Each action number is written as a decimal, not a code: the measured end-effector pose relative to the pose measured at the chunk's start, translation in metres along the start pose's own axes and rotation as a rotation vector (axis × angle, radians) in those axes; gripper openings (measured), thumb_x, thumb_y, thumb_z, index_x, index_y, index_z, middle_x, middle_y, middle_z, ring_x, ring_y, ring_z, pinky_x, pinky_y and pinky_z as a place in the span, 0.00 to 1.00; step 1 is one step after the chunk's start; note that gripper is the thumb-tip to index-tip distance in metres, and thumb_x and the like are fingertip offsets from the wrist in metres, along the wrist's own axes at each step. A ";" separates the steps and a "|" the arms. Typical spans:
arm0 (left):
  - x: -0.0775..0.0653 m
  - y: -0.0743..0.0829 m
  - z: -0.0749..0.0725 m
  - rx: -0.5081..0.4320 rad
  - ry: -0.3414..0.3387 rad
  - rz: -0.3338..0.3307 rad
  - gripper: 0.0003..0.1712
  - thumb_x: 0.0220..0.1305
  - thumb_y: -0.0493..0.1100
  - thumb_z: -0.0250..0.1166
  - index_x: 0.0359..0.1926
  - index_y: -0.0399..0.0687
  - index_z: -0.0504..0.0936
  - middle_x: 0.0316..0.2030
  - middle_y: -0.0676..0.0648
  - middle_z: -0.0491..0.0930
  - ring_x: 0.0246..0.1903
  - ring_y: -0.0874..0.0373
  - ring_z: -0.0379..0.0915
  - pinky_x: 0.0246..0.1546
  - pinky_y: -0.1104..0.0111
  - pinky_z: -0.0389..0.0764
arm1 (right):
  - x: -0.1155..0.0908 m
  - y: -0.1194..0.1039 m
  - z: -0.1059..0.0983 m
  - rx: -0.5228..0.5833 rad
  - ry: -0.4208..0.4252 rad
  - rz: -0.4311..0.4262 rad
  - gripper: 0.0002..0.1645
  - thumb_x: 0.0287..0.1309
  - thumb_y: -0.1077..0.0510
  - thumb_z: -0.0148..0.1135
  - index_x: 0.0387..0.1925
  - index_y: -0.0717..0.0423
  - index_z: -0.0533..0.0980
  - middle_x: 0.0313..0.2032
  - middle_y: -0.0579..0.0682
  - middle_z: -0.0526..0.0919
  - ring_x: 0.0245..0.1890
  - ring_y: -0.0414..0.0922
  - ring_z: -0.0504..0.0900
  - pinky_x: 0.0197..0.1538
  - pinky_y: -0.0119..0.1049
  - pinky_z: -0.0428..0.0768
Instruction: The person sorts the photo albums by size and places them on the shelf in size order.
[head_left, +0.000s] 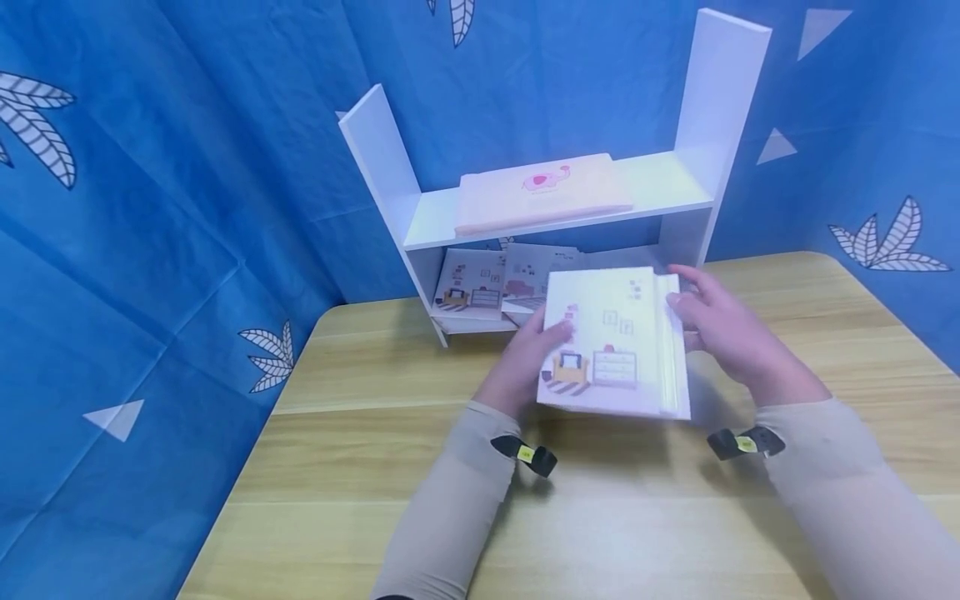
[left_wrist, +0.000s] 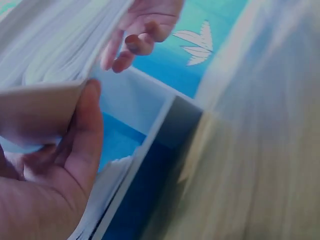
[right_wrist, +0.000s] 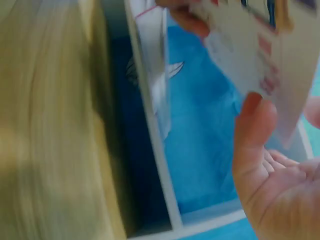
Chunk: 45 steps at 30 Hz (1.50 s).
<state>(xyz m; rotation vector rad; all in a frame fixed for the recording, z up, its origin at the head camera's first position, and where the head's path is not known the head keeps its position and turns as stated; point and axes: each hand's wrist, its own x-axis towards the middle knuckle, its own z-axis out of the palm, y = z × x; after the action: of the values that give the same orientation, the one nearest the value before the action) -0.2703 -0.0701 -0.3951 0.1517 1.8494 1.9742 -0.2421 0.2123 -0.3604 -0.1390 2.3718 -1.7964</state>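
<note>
In the head view, a white picture-covered book (head_left: 618, 350) with a drawn armchair and dresser is held tilted above the table. My left hand (head_left: 525, 362) grips its left side, thumb on the cover. In the left wrist view, that hand (left_wrist: 60, 175) holds the book's edge, and loose white pages (left_wrist: 65, 50) show above. My right hand (head_left: 723, 333) is at the book's right edge. In the right wrist view its thumb (right_wrist: 255, 122) stands away from the fingers, with the book's corner between them; whether it touches the book I cannot tell.
Behind the book stands a white two-tier shelf (head_left: 675, 183). A pink elephant-covered book (head_left: 543, 192) lies on its upper board. Similar picture-covered books (head_left: 472, 283) lean in the lower tier. All stand on a wood-grain table (head_left: 352, 450) before a blue curtain (head_left: 225, 167).
</note>
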 end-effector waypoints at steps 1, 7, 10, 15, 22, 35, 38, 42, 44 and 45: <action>0.000 0.001 -0.002 -0.043 0.017 0.016 0.33 0.68 0.61 0.63 0.72 0.79 0.65 0.50 0.49 0.85 0.47 0.49 0.84 0.49 0.62 0.82 | -0.001 -0.002 0.002 0.025 -0.012 -0.005 0.43 0.78 0.44 0.46 0.82 0.44 0.37 0.65 0.63 0.68 0.49 0.52 0.82 0.46 0.43 0.84; 0.000 0.007 -0.008 -0.312 0.034 0.137 0.32 0.73 0.51 0.60 0.76 0.60 0.65 0.62 0.49 0.78 0.59 0.52 0.77 0.59 0.65 0.76 | -0.004 -0.006 0.009 0.069 -0.102 -0.039 0.51 0.76 0.49 0.53 0.81 0.43 0.31 0.65 0.68 0.66 0.41 0.56 0.83 0.36 0.44 0.86; 0.001 0.008 -0.007 -0.397 0.015 0.182 0.33 0.73 0.45 0.59 0.76 0.57 0.63 0.67 0.49 0.72 0.63 0.52 0.72 0.64 0.65 0.72 | -0.003 -0.003 0.011 0.055 -0.158 -0.037 0.51 0.75 0.51 0.56 0.81 0.46 0.33 0.66 0.69 0.65 0.40 0.57 0.83 0.35 0.45 0.86; 0.001 0.009 -0.004 -0.369 -0.036 0.252 0.37 0.73 0.41 0.57 0.79 0.58 0.58 0.75 0.50 0.60 0.70 0.53 0.63 0.69 0.64 0.64 | -0.001 0.001 0.015 0.019 -0.227 -0.053 0.50 0.73 0.53 0.58 0.81 0.50 0.38 0.71 0.70 0.58 0.45 0.61 0.82 0.40 0.51 0.86; 0.002 0.007 -0.004 -0.220 -0.112 0.330 0.42 0.75 0.44 0.54 0.82 0.57 0.43 0.79 0.55 0.50 0.75 0.57 0.51 0.73 0.64 0.55 | 0.003 0.005 0.020 -0.011 -0.253 -0.080 0.49 0.73 0.53 0.59 0.82 0.48 0.41 0.71 0.68 0.59 0.42 0.57 0.84 0.40 0.48 0.86; 0.020 0.017 0.015 0.505 0.169 0.304 0.39 0.76 0.59 0.53 0.81 0.68 0.47 0.77 0.63 0.50 0.75 0.62 0.49 0.73 0.61 0.55 | 0.035 -0.001 0.015 -0.415 0.119 -0.190 0.36 0.76 0.57 0.46 0.79 0.59 0.52 0.76 0.69 0.51 0.70 0.68 0.60 0.68 0.66 0.61; 0.030 0.022 0.019 0.606 0.205 0.278 0.34 0.78 0.57 0.50 0.80 0.62 0.54 0.76 0.58 0.57 0.74 0.59 0.53 0.72 0.59 0.58 | 0.047 -0.008 0.012 -0.494 0.175 -0.236 0.31 0.74 0.62 0.41 0.75 0.65 0.59 0.73 0.71 0.56 0.73 0.68 0.52 0.72 0.67 0.50; 0.046 0.025 0.024 0.793 0.189 0.282 0.30 0.80 0.51 0.50 0.78 0.54 0.62 0.74 0.51 0.64 0.72 0.54 0.59 0.71 0.60 0.61 | 0.063 -0.011 0.011 -0.572 0.181 -0.213 0.32 0.70 0.65 0.38 0.73 0.65 0.63 0.71 0.72 0.59 0.70 0.71 0.57 0.69 0.69 0.54; 0.054 0.025 0.026 0.928 0.168 0.287 0.28 0.80 0.48 0.50 0.77 0.52 0.63 0.73 0.47 0.66 0.71 0.52 0.62 0.71 0.59 0.62 | 0.070 -0.007 0.013 -0.625 0.178 -0.177 0.32 0.70 0.63 0.39 0.74 0.63 0.62 0.72 0.72 0.57 0.69 0.72 0.57 0.68 0.71 0.55; 0.058 0.024 0.028 0.996 0.155 0.288 0.28 0.80 0.47 0.50 0.77 0.51 0.63 0.73 0.45 0.65 0.70 0.50 0.62 0.70 0.59 0.63 | 0.073 -0.004 0.014 -0.651 0.168 -0.161 0.32 0.71 0.61 0.39 0.75 0.62 0.61 0.73 0.73 0.54 0.70 0.73 0.56 0.68 0.72 0.54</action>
<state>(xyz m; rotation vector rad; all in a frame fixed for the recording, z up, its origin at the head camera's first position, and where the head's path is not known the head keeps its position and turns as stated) -0.3175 -0.0226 -0.3809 0.5865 2.8800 1.0363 -0.3116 0.1852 -0.3659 -0.2688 3.0581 -1.0476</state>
